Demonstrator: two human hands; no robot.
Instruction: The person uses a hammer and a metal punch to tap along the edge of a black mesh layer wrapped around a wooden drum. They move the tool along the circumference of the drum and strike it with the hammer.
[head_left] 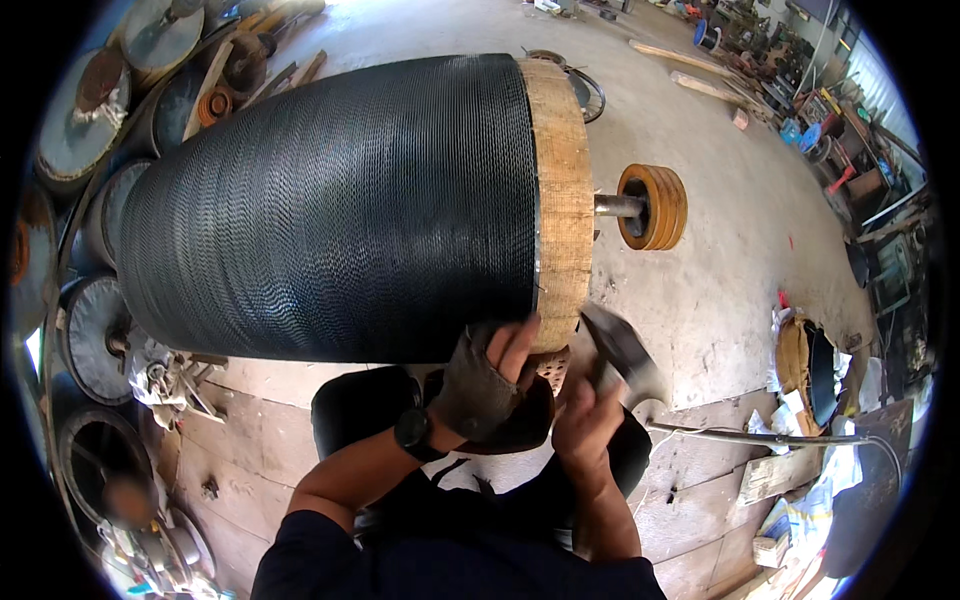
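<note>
A big drum [340,215] wrapped in black ridged wire-like covering lies across in front of me. A pale wooden band [563,190] forms its right end. My left hand [485,380], in a dark fingerless glove, is at the drum's lower right edge, its bare fingers pressed together against the border of covering and wood. Whatever those fingers may pinch is too small to see. My right hand [585,420] grips a hammer [622,345], whose dark head is smeared by motion just right of the wooden end. Below my left hand sits a dark brown bowl-like container [525,425], partly hidden.
A shaft [620,206] with an orange-brown pulley [655,208] sticks out from the drum's right end. Several drums [85,130] are stacked at the left. A thin pole [760,437] and a cardboard box [797,365] lie at right, with clutter beyond.
</note>
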